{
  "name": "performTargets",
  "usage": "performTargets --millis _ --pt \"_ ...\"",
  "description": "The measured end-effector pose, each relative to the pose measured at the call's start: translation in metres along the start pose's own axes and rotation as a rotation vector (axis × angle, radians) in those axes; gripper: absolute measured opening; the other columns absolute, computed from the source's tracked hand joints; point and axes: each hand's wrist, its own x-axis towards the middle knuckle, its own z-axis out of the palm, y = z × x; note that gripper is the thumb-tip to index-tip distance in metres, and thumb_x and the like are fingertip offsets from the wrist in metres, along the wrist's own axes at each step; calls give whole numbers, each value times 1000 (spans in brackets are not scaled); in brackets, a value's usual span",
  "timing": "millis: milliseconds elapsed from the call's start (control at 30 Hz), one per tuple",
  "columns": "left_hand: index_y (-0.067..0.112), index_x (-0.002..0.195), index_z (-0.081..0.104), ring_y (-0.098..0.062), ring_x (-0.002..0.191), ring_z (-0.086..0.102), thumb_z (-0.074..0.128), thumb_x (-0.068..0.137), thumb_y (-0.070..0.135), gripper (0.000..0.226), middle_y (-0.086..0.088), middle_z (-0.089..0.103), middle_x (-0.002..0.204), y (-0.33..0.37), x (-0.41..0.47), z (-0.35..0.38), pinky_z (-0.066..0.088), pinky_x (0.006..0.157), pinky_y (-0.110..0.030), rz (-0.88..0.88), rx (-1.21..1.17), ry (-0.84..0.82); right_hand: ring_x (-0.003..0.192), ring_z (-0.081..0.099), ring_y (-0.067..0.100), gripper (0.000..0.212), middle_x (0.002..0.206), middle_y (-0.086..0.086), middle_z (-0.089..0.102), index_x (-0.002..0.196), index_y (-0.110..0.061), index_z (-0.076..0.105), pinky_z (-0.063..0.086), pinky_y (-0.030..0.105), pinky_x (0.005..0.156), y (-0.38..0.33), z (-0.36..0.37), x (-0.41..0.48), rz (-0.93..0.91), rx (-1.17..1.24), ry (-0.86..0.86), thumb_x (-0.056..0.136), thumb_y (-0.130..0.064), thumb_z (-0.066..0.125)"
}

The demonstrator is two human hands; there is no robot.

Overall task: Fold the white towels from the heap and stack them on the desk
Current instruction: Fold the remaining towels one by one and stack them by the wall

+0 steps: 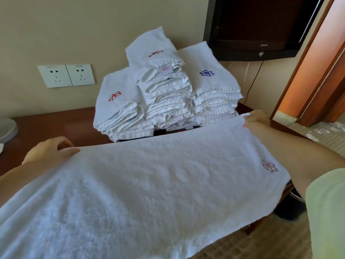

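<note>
Two hands pinch the far corners of one white towel [141, 184]: left hand [48, 152] and right hand [255, 122], fingers closed on the edge. Towel spread between them over the surface [56, 126], folded stacks [168, 90] just beyond.

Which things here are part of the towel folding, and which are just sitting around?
In the job:
spread towel, gripped at its far corners by the left hand and right hand
folded towel stacks
desk

Just there:
wall sockets
television
white round object at the desk's left edge
</note>
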Motion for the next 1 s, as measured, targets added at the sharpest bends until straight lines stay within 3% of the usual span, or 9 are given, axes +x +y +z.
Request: performTargets --millis 167,267,367,467,567,667,733,900,1000 --pt "19 115 64 -37 99 57 70 85 31 33 -10 60 102 2 -1 7 45 82 -52 180 256 108 111 61 35 29 122 16 62 117 -6 64 51 39 90 5 12 -25 38 -87 57 91 -14 56" --pt "11 121 63 -44 100 58 78 69 4 54 -17 61 111 25 -7 9 47 76 -57 411 362 191 123 51 36 40 139 15 46 135 -15 50 45 40 97 5 14 -33 -62 -116 45 95 -12 48" --pt "3 117 62 -44 93 61 76 69 -4 50 -19 59 109 56 -18 20 52 64 -50 536 263 244 119 51 39 51 143 16 32 143 -15 37 45 40 95 6 10 -41 -130 -132 -4 93 -7 48" --pt "6 108 63 -40 93 59 69 78 1 31 -16 59 106 79 -31 38 51 66 -44 465 93 220 108 56 40 53 142 16 27 144 -12 32 49 39 90 5 12 -63 -190 -181 -93 94 -9 48" --pt "10 114 63 -37 101 57 61 85 8 28 -15 57 113 85 -36 54 49 80 -45 455 63 94 117 54 38 48 144 15 33 141 -12 38 47 41 93 10 18 -91 -291 -315 -195 97 -33 44" --pt "10 130 55 -35 118 51 48 94 16 37 -15 52 131 85 -39 59 44 98 -45 426 144 -34 143 26 30 61 157 11 22 151 -14 26 30 42 112 16 13 -123 -385 -564 -326 101 -50 25" --pt "11 142 44 -32 134 39 39 100 23 44 -15 40 147 87 -50 57 32 110 -41 379 169 -132 147 17 27 65 161 8 10 154 -17 16 23 43 117 20 3 -143 -402 -582 -374 101 -55 21" --pt "22 153 22 -26 146 16 25 102 45 56 -10 15 160 114 -109 49 14 116 -40 366 296 -249 134 38 28 52 145 13 41 136 -8 48 31 40 109 44 -31 -202 -577 -428 -403 102 -44 35" --pt "23 153 22 -26 147 13 24 100 51 59 -8 14 160 138 -151 52 12 117 -44 442 248 -259 137 37 24 47 148 9 42 137 -11 51 27 38 112 67 -43 -238 -719 -298 -362 102 -40 40"
